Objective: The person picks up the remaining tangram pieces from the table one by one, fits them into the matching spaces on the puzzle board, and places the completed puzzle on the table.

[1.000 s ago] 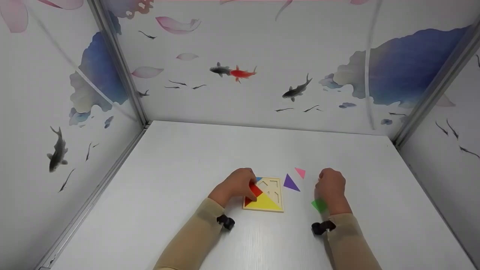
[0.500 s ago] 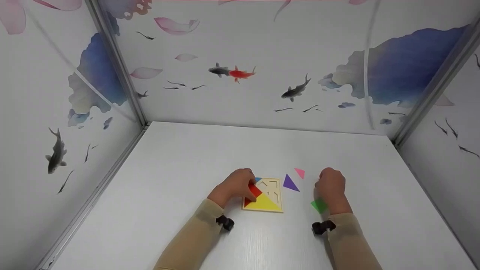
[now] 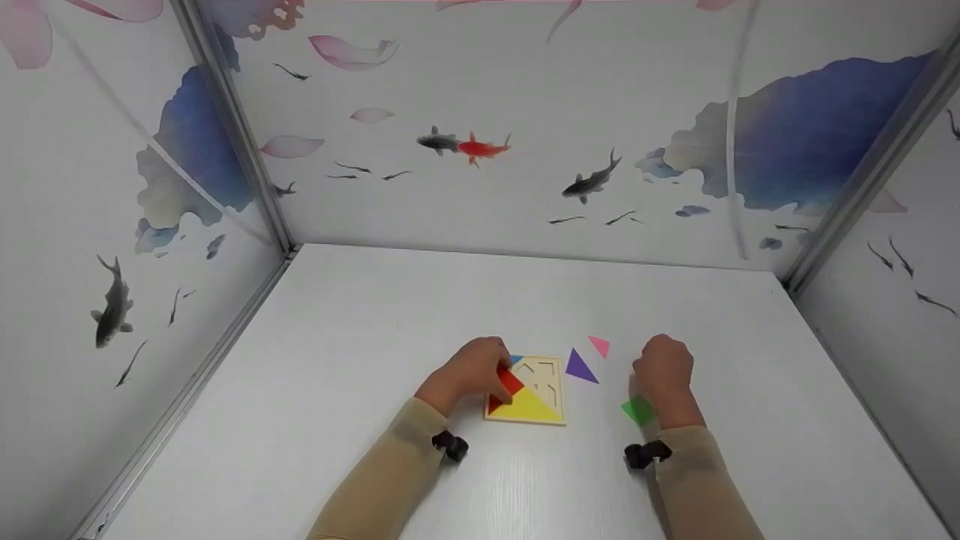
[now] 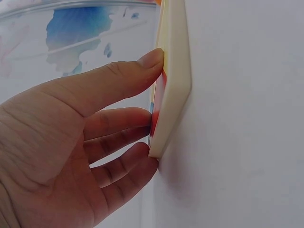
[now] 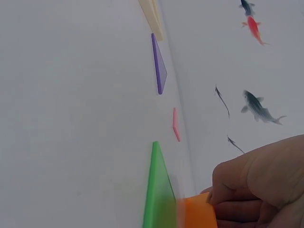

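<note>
Orange piece [image 5: 198, 212] in right grip [image 5: 263, 183], near green piece [image 5: 157, 197]

Head: from above and well back, I look forward and down at the puzzle board [image 3: 541, 375].
Left wrist: low and very near, I face the board's edge.
Right wrist: low, right of the board, I face the back wall [image 5: 228, 71].
Purple triangle [image 3: 581, 367]: beside the board, shared by head and right wrist.

The right hand [image 5: 266, 183] pinches an orange piece [image 5: 199, 212] near green [image 5: 159, 194].
</note>
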Demonstrator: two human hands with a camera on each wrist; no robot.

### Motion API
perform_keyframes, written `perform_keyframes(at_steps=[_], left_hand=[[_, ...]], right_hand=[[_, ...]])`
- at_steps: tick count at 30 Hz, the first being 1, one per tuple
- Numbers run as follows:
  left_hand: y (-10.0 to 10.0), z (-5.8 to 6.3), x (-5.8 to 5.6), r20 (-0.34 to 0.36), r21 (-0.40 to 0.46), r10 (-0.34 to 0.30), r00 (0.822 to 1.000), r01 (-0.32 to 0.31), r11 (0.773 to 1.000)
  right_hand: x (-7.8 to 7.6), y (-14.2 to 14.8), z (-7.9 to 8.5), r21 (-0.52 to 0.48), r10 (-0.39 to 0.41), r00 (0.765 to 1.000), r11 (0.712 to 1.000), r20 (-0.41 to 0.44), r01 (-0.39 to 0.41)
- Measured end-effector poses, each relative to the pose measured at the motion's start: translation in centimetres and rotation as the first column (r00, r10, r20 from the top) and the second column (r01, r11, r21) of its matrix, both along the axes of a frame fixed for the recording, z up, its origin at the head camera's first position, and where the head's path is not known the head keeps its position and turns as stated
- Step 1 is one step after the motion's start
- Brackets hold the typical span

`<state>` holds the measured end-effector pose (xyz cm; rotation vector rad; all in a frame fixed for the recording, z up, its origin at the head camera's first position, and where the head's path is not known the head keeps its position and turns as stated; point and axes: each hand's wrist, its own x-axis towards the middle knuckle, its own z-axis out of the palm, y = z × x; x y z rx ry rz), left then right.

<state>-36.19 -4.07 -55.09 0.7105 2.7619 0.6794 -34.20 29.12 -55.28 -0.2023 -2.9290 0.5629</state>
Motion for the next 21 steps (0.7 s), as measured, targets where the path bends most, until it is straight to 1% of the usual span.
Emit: perform_keyframes(at_steps=[5, 11, 16, 21], left_hand=[[-0.04, 0.00, -0.11, -0.007, -0.013, -0.012, 1.000, 0.012, 1.000], [-0.03, 0.09, 0.01, 0.020, 0.003, 0.012, 1.000, -0.012, 1.000], [0.01, 0.12, 0.09, 0.027, 0.013, 0.023, 0.999, -0.024, 1.000], [0.03, 0.07, 0.04, 0.021, 0.016, 0.016, 1.000, -0.017, 1.000]], right_hand=[[-0.12, 0.18, -0.31, 0.008, -0.022, 1.000, 1.000, -0.011, 0.022], [0.02, 0.72, -0.53, -0.032, -0.039, 0.999, 0.999, -0.031, 0.038], [0.31, 0.82, -0.28, -0.067, -0.028, 1.000, 0.997, 0.011, 0.029], [0.57, 0.79, -0.10, -0.130, -0.045, 0.998, 0.990, 0.045, 0.051]])
